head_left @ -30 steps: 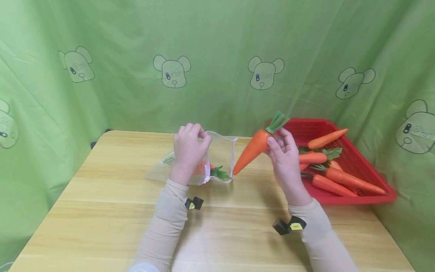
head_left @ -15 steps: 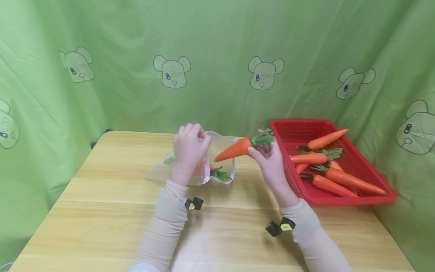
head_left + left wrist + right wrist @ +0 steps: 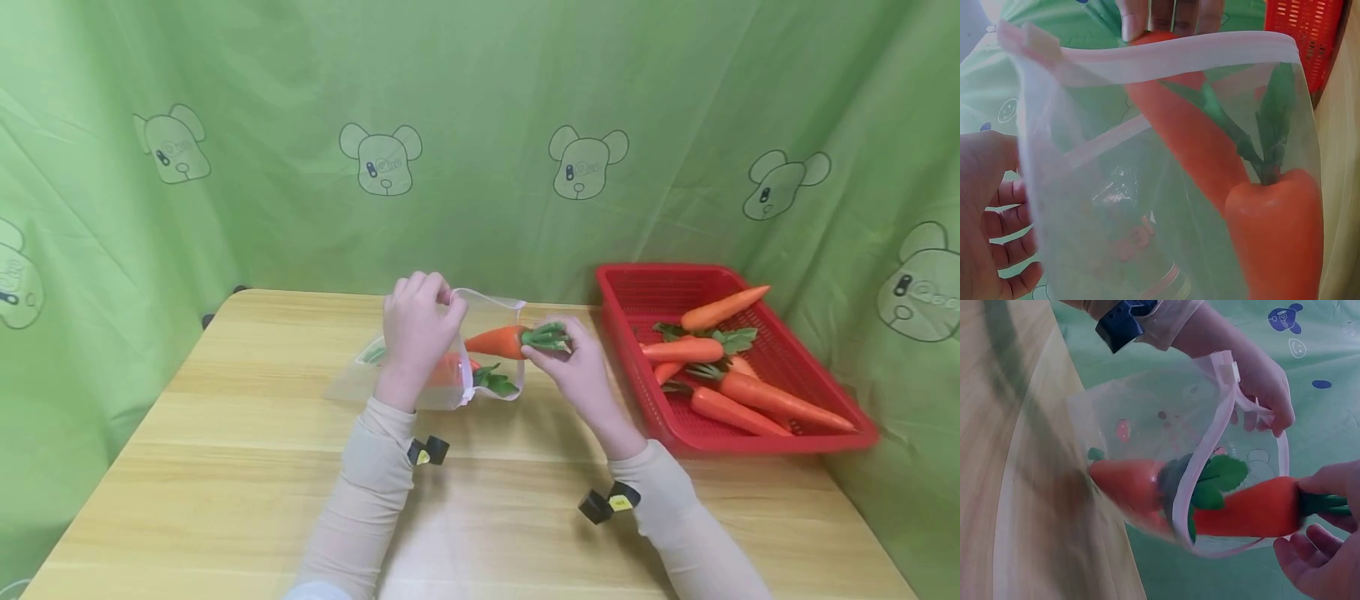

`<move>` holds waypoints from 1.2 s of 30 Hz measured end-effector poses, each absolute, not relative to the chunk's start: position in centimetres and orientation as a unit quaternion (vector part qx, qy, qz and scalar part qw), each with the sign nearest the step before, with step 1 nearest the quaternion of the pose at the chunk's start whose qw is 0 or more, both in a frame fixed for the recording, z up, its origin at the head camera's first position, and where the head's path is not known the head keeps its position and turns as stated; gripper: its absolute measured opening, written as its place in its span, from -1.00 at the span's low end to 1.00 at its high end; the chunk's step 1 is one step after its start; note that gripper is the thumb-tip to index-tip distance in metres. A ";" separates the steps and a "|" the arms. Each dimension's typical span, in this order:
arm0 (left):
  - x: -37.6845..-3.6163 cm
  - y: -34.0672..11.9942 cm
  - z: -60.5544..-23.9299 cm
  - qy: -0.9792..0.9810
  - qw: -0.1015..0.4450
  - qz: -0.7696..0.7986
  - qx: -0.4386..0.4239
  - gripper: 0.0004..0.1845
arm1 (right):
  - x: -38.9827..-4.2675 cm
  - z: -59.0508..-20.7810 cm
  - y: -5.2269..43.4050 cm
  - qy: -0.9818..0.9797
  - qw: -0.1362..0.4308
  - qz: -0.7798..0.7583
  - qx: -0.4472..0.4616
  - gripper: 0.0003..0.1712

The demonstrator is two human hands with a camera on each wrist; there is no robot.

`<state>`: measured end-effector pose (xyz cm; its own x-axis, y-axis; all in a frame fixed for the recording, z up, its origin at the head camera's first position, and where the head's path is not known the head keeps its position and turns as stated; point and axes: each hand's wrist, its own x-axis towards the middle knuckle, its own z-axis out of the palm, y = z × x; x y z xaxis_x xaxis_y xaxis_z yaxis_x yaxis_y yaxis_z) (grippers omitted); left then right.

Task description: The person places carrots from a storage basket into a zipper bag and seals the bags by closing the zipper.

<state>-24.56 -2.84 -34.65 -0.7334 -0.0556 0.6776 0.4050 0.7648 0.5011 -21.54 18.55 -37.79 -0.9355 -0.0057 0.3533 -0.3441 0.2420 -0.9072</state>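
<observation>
My left hand [image 3: 422, 329] pinches the rim of a see-through zip bag [image 3: 1116, 169], which lies on its side with its pink-edged mouth facing right. Inside it is a carrot with leafy green tops [image 3: 1135, 484]. My right hand [image 3: 573, 367] holds a second carrot [image 3: 497, 342] by its crown, near the short green stalks. That carrot's tapered end is in the bag's mouth, while the thick end and stalks stick out. In the right wrist view, thumb and fingers [image 3: 1316, 547] are around the stalk end.
A red plastic basket [image 3: 637, 392] stands at the right of the wooden table [image 3: 225, 483]. Several carrots [image 3: 750, 396] lie in it. A green curtain [image 3: 480, 225] hangs behind and on both sides.
My right hand has moved left and down with the carrot, turning it nearly level, and its tip has gone into the bag's mouth. The left hand stays in place.
</observation>
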 end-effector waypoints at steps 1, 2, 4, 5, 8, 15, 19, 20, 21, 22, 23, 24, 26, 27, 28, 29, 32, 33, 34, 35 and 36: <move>-24.6 -2.9 -34.7 -0.871 0.352 -0.329 -0.101 -0.87 | -21.6 -37.9 18.6 -0.788 0.142 0.589 0.110 -0.61; -24.6 -2.9 -34.7 -0.870 0.353 -0.330 -0.102 -0.87 | -21.6 -38.0 18.6 -0.800 0.144 0.573 0.108 -0.61; -24.6 -2.9 -34.7 -0.869 0.353 -0.331 -0.103 -0.87 | -21.8 -38.1 18.6 -0.814 0.147 0.553 0.104 -0.60; -24.6 -2.9 -34.6 -0.869 0.353 -0.332 -0.103 -0.87 | -21.8 -38.1 18.6 -0.817 0.148 0.549 0.102 -0.58; -24.5 -2.8 -34.6 -0.868 0.353 -0.334 -0.106 -0.87 | -21.9 -38.1 18.7 -0.821 0.151 0.542 0.097 -0.52; -24.4 -2.8 -34.6 -0.864 0.354 -0.340 -0.110 -0.87 | -21.7 -37.8 18.8 -0.824 0.159 0.532 0.114 -0.50; -24.3 -2.8 -34.6 -0.865 0.352 -0.341 -0.110 -0.86 | -21.6 -37.6 18.9 -0.819 0.153 0.540 0.117 -0.54; -24.3 -2.8 -34.6 -0.866 0.351 -0.340 -0.109 -0.86 | -21.6 -37.5 18.9 -0.817 0.151 0.544 0.117 -0.54; -24.4 -2.8 -34.6 -0.866 0.351 -0.339 -0.110 -0.86 | -21.5 -37.5 18.9 -0.814 0.149 0.549 0.117 -0.55; -24.4 -2.8 -34.6 -0.867 0.350 -0.338 -0.111 -0.85 | -21.5 -37.4 18.9 -0.810 0.148 0.555 0.118 -0.56; -24.4 -2.8 -34.7 -0.867 0.351 -0.337 -0.112 -0.85 | -21.4 -37.3 18.9 -0.807 0.149 0.559 0.120 -0.57; -24.4 -2.8 -34.7 -0.866 0.353 -0.336 -0.112 -0.84 | -21.3 -37.2 18.9 -0.804 0.150 0.562 0.122 -0.57; -24.4 -2.7 -34.8 -0.863 0.359 -0.337 -0.113 -0.84 | -21.1 -36.9 19.0 -0.801 0.154 0.565 0.124 -0.56; -24.4 -2.7 -34.8 -0.861 0.363 -0.338 -0.114 -0.84 | -20.9 -36.7 19.1 -0.800 0.156 0.566 0.124 -0.56; -24.4 -2.7 -34.7 -0.859 0.366 -0.340 -0.114 -0.84 | -20.8 -36.6 19.2 -0.799 0.158 0.566 0.126 -0.56; -24.4 -2.7 -34.7 -0.857 0.369 -0.342 -0.114 -0.85 | -20.7 -36.4 19.3 -0.799 0.162 0.565 0.128 -0.56; -24.3 -2.8 -34.6 -0.853 0.370 -0.350 -0.115 -0.86 | -20.6 -36.1 19.9 -0.798 0.171 0.563 0.128 -0.58; -24.3 -2.8 -34.6 -0.852 0.369 -0.352 -0.116 -0.86 | -20.5 -36.0 20.1 -0.798 0.174 0.563 0.128 -0.58; -24.2 -2.8 -34.5 -0.852 0.369 -0.353 -0.117 -0.86 | -20.5 -35.9 20.4 -0.797 0.177 0.563 0.128 -0.58; -24.2 -2.8 -34.5 -0.852 0.368 -0.353 -0.117 -0.86 | -20.5 -35.9 20.6 -0.796 0.180 0.564 0.126 -0.59; -24.2 -2.7 -34.5 -0.852 0.367 -0.353 -0.118 -0.86 | -20.5 -35.8 21.0 -0.796 0.183 0.564 0.124 -0.59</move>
<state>-24.20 -2.74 -34.51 -0.7023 -0.0594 0.7094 0.4601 0.7226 0.5160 -20.47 20.95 -35.82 -0.9024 0.0092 0.4308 -0.4033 0.3337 -0.8520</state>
